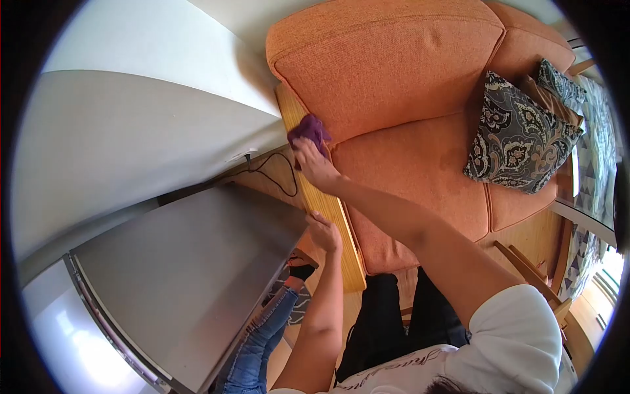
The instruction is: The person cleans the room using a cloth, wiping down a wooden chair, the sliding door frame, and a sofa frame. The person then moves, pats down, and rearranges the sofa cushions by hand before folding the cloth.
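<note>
My right hand presses a crumpled purple cloth onto the wooden armrest of the orange sofa, toward its back end. The fingers are bent over the cloth's near part. Closer to me, my left hand grips the outer edge of the same armrest, with some fingers hidden against its side. Beside the armrest, the orange seat cushion meets the tall backrest.
A grey metal-sided appliance stands left of the armrest. A black cable runs from the wall into the gap between them. Another person's jeans-clad leg is below. Patterned cushions lie on the sofa's right, near a wooden chair.
</note>
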### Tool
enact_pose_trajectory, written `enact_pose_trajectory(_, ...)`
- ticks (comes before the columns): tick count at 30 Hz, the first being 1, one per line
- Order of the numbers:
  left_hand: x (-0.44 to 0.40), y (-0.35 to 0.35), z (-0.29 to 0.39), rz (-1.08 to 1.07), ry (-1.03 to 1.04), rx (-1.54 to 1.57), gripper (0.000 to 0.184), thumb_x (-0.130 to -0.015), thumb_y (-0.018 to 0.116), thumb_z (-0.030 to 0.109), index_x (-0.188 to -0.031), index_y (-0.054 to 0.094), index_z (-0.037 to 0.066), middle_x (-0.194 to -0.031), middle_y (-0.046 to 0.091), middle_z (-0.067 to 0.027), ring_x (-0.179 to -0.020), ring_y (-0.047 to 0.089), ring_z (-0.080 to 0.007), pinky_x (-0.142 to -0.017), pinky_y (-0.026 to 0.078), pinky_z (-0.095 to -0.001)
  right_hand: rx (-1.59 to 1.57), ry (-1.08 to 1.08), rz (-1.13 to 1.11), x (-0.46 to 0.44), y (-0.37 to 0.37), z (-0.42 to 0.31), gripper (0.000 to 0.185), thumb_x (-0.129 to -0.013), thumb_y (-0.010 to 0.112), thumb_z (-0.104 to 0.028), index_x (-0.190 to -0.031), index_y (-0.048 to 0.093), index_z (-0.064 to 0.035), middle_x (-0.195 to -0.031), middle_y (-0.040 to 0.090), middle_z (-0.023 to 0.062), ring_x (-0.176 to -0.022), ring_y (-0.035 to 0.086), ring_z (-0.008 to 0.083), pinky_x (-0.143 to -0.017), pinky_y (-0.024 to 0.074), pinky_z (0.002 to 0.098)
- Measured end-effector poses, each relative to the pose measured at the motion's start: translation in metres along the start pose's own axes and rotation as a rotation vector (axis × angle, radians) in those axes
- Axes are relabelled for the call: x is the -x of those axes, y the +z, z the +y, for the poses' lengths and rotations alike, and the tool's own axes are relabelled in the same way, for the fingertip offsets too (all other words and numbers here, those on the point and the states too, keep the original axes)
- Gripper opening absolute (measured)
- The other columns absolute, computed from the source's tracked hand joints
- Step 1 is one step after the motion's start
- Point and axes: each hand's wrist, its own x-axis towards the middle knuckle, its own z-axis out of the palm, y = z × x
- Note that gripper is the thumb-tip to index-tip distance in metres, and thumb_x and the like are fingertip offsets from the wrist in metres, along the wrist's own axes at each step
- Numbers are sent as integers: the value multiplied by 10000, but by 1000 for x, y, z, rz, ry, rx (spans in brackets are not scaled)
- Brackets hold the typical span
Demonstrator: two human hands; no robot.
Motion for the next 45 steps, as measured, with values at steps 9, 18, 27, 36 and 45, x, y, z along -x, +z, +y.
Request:
enact_pose_trajectory(9,-6,17,-7,171,69,-211,339,-1005,294,278,-937,486,7,-826,598,-210,-734,591,-406,-577,487,-464,-370,650,-72,-138,-10,28,477,-814,463,-29,-1281,373,11,-1339,381,297,-1294,333,399,-1065,298,423)
enact_pose_trajectory(18,1,0,21,200,-269,430,519,-1012,334,373,-878,601,-52,-802,653,-212,-731,622,-347,-602,482,-419,144,-33,-211,113,-16,-33,439,-771,577,-136,-1209,553,-120,-1404,379,136,-1372,230,373,-1142,224,482)
enact_pose_trajectory(27,10,-1,5,48,-142,348,581,-1014,224,395,-1161,554,-60,-1108,590,-252,-954,584,-358,-850,460,-402,-102,172,160,72,6,-4,656,-760,649,-82,-1344,350,-112,-1362,284,217,-1267,275,507,-1070,306,567)
enact_pose_trajectory(36,16,3,12,24,-130,355,623,-998,234,425,-1186,549,-78,-1174,559,-292,-1046,560,-383,-910,428,-426,-903,745,351,87,23,17,627,-853,634,-197,-1359,319,-2,-1323,428,221,-1259,410,283,-1058,317,364)
enact_pose_trajectory(45,17,13,-4,134,87,49,577,-995,235,414,-1270,484,-28,-1247,520,-287,-1131,523,-422,-947,426,-452,-742,733,193,311,26,-94,695,-826,655,-280,-1340,323,48,-1281,463,283,-1172,480,399,-992,386,405)
